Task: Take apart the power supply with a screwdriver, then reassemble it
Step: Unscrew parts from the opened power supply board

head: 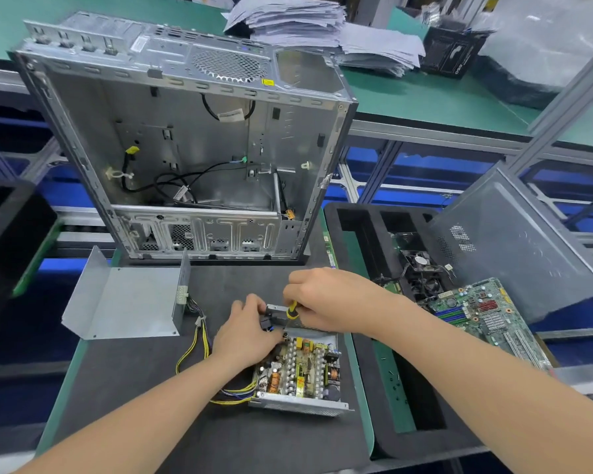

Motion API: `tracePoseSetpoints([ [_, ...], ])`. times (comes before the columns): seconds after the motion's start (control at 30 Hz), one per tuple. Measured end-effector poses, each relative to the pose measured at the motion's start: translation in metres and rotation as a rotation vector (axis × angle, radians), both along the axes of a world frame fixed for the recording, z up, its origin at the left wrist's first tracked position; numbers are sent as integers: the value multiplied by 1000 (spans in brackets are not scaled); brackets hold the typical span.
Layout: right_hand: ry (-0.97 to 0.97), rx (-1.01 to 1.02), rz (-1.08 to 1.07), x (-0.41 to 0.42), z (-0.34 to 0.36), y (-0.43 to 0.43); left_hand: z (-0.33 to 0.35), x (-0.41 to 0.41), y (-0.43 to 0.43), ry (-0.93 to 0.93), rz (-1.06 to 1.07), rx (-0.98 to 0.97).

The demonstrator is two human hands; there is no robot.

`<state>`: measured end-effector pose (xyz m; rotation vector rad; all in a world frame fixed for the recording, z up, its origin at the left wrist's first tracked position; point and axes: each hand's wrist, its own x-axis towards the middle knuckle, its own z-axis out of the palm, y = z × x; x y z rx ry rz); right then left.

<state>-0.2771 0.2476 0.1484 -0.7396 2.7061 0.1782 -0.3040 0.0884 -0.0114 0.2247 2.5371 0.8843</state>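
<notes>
**Inspector:** Surface?

**Assistant:** One bench (144,398) with a dark matte top and green edging. One power supply (298,374) sits front and centre, its lid off and its coils and capacitors bare.

**Inspector:** Hands?

**Assistant:** The right hand (329,299) has its fingers wrapped round one yellow-and-black screwdriver (291,311), tip down at the far wall. The left hand (247,331) has its fingers curled on that wall. One folded sheet-metal cover (124,302) lies to the left. Labels are unreadable.

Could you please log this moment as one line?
right hand grips screwdriver | left hand holds power supply | cover off, lying left
</notes>
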Motion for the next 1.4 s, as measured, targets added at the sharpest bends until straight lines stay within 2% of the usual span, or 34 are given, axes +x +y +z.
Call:
tracePoseSetpoints([
  [0.27, 13, -28, -67, 8, -1, 9, 2, -5, 16, -56, 87, -70],
  [0.73, 12, -113, -90, 13, -8, 12, 1, -14, 15, -133, 112, -26],
  [1.4, -7, -101, -94, 11, -6, 9, 3, -13, 16, -158, 137, -6],
])
